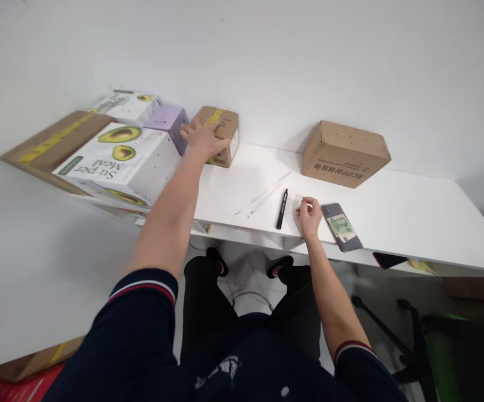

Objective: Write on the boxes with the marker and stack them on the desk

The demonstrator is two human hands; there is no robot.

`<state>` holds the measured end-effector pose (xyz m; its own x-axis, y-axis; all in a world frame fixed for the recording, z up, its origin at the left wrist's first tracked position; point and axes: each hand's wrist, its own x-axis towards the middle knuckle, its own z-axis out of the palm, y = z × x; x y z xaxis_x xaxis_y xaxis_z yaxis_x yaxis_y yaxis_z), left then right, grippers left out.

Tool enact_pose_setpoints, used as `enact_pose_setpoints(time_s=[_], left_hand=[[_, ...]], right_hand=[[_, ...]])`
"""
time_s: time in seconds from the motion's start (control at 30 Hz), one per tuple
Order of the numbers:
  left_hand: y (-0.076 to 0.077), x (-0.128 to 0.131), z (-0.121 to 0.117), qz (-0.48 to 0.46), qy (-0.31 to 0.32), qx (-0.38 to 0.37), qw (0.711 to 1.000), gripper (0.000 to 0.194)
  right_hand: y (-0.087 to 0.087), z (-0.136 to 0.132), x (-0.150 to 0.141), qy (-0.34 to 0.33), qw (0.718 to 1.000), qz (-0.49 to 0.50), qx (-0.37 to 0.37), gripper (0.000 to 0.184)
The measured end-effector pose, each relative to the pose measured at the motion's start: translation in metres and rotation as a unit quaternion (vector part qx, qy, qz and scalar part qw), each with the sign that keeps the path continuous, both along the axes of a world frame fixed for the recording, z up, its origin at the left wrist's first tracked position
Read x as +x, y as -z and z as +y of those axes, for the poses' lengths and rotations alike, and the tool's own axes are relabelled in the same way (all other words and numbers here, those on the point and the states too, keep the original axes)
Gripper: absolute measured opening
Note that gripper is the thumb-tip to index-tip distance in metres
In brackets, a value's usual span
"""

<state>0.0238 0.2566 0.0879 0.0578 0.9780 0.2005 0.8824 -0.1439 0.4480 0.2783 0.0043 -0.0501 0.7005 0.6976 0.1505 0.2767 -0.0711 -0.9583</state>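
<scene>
My left hand (204, 139) reaches out over a small brown cardboard box (225, 120) with yellow tape, by the wall. Its fingers are spread across the box's near side and top; whether they press on it I cannot tell. A purple box (167, 117) stands just left of that hand. My right hand (310, 218) rests at the table's front edge with fingers curled together, nothing visible in them. Left of it lies a black marker pen (282, 209). To its right is a phone (342, 227) with a green banknote on its back.
A larger cardboard box (344, 153) stands against the wall on the white table (417, 215). White avocado-printed boxes (116, 153) and a taped carton (53, 142) crowd the left end. Below the front edge, a dark-screened device (389, 260) shows on a shelf. A chair (409, 335) stands lower right.
</scene>
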Motion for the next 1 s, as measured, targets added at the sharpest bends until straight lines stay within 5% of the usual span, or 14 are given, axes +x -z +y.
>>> enact_pose_setpoints(time_s=[0.2,0.3,0.4,0.57,0.7,0.8,1.0], left_hand=[[0.009,-0.002,-0.129,0.059,0.204,0.035,0.977,0.086],[0.007,-0.026,-0.185,0.084,0.239,0.024,0.967,0.084],[0.008,-0.044,-0.216,0.082,0.238,0.023,0.968,0.082],[0.035,-0.044,-0.232,0.005,0.191,0.073,0.979,0.076],[0.062,-0.031,-0.232,-0.096,0.181,0.129,0.97,0.078],[0.067,-0.028,-0.222,-0.134,0.208,0.139,0.959,0.074],[0.047,-0.051,-0.186,-0.172,0.286,0.077,0.939,0.076]], right_hand=[[-0.003,-0.001,0.004,0.009,1.0,-0.028,0.002,0.023],[-0.006,-0.003,0.003,-0.011,0.998,-0.062,-0.028,0.023],[-0.008,-0.006,-0.003,-0.071,0.987,-0.13,-0.067,0.031],[-0.011,-0.007,-0.02,-0.148,0.925,-0.308,-0.168,0.052],[-0.014,-0.008,-0.026,-0.154,0.894,-0.355,-0.224,0.053],[-0.015,-0.007,-0.023,-0.151,0.895,-0.343,-0.243,0.052],[-0.016,-0.002,-0.011,-0.115,0.933,-0.271,-0.206,0.046]])
